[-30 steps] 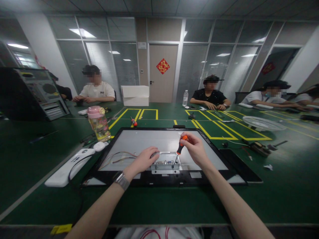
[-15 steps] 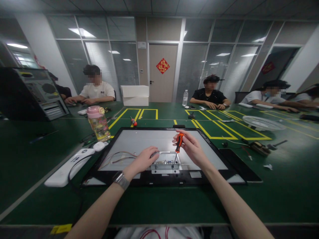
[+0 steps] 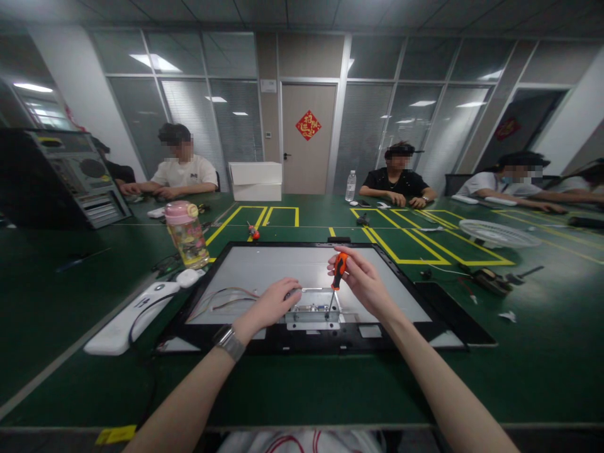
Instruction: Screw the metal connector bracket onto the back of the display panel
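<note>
An orange-and-black screwdriver [image 3: 339, 272] stands nearly upright in the fingers of my right hand [image 3: 365, 277], which is closed round its handle. The shaft runs down to the right side of a metal bracket [image 3: 311, 318], where its tip meets the bracket's edge area. My left hand [image 3: 274, 301] is curled over the bracket's left end, holding it; part of the fingertips' contact is hidden. The bracket lies on the grey back of a flat display panel [image 3: 255, 261] with a black frame. Thin wires [image 3: 231, 293] trail over the panel to the left.
Left of the panel are a white power strip [image 3: 136, 319], a pink-lidded bottle [image 3: 186, 236] and a computer case [image 3: 61, 176]. A black slab [image 3: 455, 311] and a dark tool [image 3: 491, 280] lie to the right. Several people sit across the green table [image 3: 330, 390].
</note>
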Demonstrator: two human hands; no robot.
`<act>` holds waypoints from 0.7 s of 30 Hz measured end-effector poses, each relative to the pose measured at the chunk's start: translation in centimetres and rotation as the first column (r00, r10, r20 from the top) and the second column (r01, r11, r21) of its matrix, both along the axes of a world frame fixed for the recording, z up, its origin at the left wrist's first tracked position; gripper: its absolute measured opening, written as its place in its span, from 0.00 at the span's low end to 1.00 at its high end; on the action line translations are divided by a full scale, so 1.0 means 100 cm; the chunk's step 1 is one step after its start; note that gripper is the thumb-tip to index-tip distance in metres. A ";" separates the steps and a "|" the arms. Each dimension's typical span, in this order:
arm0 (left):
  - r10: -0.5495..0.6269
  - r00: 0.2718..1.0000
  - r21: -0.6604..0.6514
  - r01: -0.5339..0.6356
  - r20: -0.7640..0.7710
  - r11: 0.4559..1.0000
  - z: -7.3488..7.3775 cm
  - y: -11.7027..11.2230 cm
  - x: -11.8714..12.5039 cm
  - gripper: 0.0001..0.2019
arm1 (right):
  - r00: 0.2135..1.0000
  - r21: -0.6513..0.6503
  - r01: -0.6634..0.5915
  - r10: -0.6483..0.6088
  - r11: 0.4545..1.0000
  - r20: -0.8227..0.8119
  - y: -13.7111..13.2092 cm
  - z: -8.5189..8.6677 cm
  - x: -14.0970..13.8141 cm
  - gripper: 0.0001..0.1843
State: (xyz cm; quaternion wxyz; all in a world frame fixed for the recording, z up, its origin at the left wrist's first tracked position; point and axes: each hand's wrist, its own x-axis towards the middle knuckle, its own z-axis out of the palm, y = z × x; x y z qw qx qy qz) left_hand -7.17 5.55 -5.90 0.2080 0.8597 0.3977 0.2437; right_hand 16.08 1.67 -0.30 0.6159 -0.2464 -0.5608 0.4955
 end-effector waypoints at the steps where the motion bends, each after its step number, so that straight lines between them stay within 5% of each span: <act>1: 0.002 1.000 -0.001 -0.002 -0.002 1.000 0.000 0.000 0.000 0.17 | 1.000 -0.004 -0.011 0.011 1.000 -0.006 0.000 0.001 -0.001 0.16; 5: 0.001 1.000 -0.003 -0.001 -0.008 1.000 0.000 -0.001 0.000 0.17 | 1.000 0.001 -0.024 0.024 1.000 -0.006 0.001 -0.001 0.000 0.16; 14: 0.004 1.000 -0.003 -0.004 -0.015 1.000 0.000 0.000 0.000 0.17 | 0.947 0.138 0.278 -0.295 0.951 0.125 0.006 -0.008 0.006 0.10; 21: -0.017 1.000 0.036 0.017 -0.007 0.999 0.001 -0.001 0.001 0.16 | 0.983 0.124 0.145 -0.157 0.982 0.093 0.003 -0.005 0.006 0.14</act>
